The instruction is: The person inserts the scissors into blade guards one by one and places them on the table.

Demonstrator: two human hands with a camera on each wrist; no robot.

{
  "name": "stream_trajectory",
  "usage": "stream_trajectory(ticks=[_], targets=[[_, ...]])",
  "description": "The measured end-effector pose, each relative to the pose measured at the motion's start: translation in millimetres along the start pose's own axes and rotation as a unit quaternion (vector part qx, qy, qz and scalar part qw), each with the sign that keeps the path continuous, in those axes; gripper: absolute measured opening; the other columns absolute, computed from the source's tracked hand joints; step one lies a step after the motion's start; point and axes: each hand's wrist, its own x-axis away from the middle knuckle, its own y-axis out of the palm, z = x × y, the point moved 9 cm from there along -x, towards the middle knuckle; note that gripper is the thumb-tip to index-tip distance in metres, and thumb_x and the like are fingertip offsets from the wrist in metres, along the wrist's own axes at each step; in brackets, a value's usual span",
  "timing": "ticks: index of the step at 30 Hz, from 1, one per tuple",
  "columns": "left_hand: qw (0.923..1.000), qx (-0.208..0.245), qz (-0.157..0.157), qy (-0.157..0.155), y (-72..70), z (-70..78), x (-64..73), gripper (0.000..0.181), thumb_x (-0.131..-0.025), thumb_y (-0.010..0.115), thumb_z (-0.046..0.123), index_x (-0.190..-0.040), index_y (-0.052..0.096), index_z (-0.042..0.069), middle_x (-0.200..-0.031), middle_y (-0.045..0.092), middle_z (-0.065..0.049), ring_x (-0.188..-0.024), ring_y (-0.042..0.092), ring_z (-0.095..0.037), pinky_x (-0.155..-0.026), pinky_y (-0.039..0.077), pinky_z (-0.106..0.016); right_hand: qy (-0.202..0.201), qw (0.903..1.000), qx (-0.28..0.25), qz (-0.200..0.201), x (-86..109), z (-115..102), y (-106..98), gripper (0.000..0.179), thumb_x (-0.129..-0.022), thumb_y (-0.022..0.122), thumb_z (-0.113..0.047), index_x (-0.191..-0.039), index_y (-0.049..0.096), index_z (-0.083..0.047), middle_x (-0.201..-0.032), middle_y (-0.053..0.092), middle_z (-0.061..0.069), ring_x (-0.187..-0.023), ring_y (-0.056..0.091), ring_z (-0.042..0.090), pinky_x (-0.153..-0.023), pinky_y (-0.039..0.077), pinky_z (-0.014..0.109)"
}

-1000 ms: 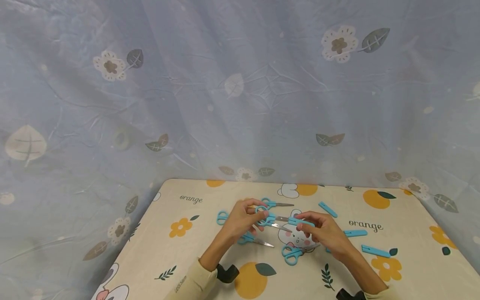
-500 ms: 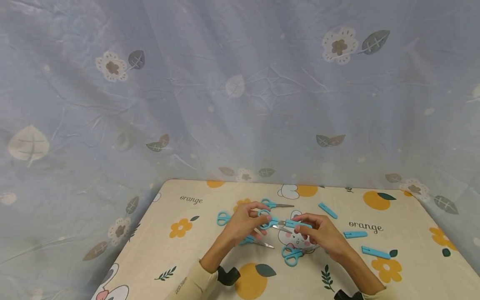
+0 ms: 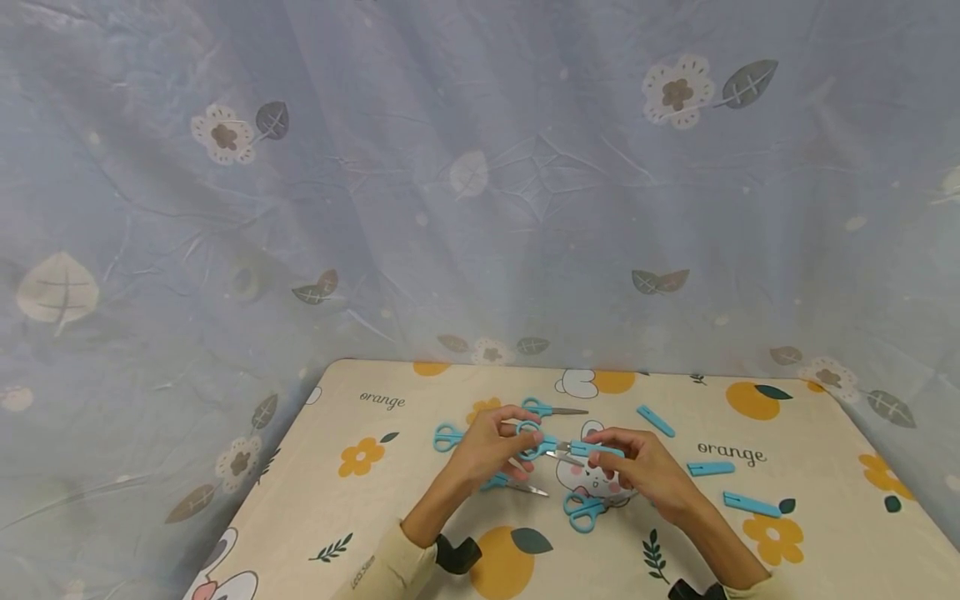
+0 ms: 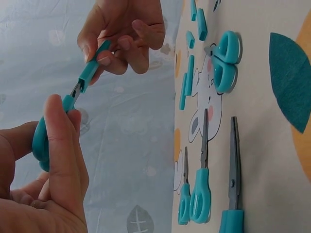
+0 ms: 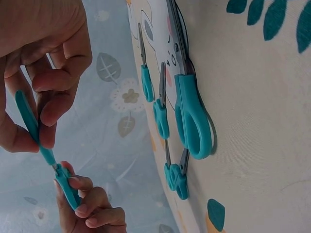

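In the head view, my left hand pinches the light-blue handles of a pair of scissors above the table. My right hand grips a light-blue blade cover between thumb and fingers. The cover's mouth sits over the blade tips, and a short stretch of bare metal shows between cover and handles. From the left wrist, the scissors and the cover line up end to end. In the right wrist view, the cover slants down to the scissors.
More blue-handled scissors lie uncovered around the hands, among them a far pair, a left pair and a near pair. Loose covers rest to the right, such as the far cover and the near cover. A patterned curtain hangs behind.
Compared with a second ago, the cover has slid left along the blades, leaving less metal bare. The left hand has shifted slightly right; over the last half second both hands barely move.
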Motion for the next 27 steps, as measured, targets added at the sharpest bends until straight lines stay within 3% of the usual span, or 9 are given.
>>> stream_trajectory(ticks=[8,16,27], targets=[[1.0,0.01,0.002,0.001,2.2,-0.5,-0.8,0.027,-0.092,0.074,0.02,-0.117,0.068,0.012,-0.086,0.072,-0.011,-0.058,0.069,-0.019,-0.052,0.06,-0.034,0.003,0.9999,0.004,0.009,-0.4,-2.0,-0.6,0.035,-0.092,0.072,-0.03,-0.122,0.07,-0.013,-0.093,0.064,0.023,-0.08,0.052,0.046,-0.051,0.045,0.033],[0.9998,0.021,0.003,0.004,3.4,1.8,1.1,0.026,-0.092,0.073,0.017,-0.116,0.067,0.01,-0.084,0.071,-0.01,-0.058,0.068,-0.019,-0.052,0.06,-0.035,0.006,0.9998,-0.003,0.019,0.5,-2.3,0.8,0.033,-0.09,0.074,-0.03,-0.119,0.071,-0.014,-0.099,0.064,0.028,-0.081,0.053,0.045,-0.052,0.045,0.031],[0.9994,0.032,-0.008,0.011,6.6,4.7,3.1,0.026,-0.092,0.073,0.014,-0.116,0.066,0.009,-0.086,0.066,-0.015,-0.056,0.067,-0.023,-0.06,0.061,-0.046,0.002,0.9997,-0.006,0.022,1.1,-3.1,2.2,0.031,-0.09,0.074,-0.028,-0.117,0.072,-0.012,-0.09,0.067,0.015,-0.079,0.054,0.042,-0.051,0.046,0.03]])
